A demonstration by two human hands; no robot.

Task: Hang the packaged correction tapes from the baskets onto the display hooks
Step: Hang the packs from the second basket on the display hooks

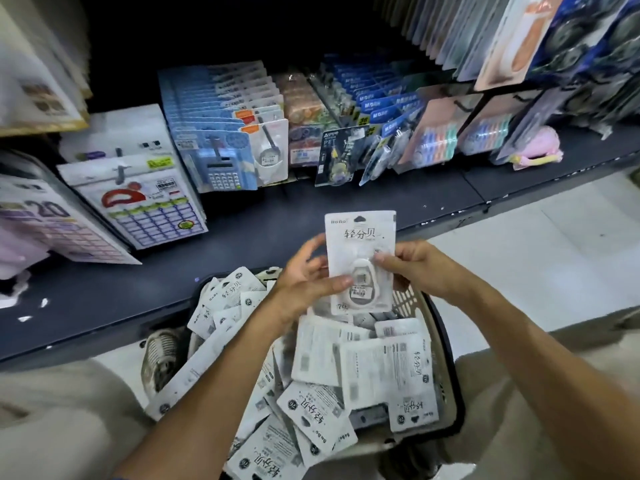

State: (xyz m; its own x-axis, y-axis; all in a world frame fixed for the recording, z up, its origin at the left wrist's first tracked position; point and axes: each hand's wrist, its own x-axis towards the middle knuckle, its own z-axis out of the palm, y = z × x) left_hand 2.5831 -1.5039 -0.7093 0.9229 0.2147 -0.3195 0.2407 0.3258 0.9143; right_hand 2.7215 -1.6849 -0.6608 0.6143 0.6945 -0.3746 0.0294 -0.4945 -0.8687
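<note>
Now left hand (304, 282) and right hand (415, 268) pinch one flat, glossy correction-tape pack (360, 244) — perhaps several — above basket (446, 386).

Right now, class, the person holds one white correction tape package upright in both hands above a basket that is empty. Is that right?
One detail is wrong. The head view shows both hands, left and right, holding the white correction tape package upright above the basket, but the basket is not empty: it is heaped with more white packages.
</note>
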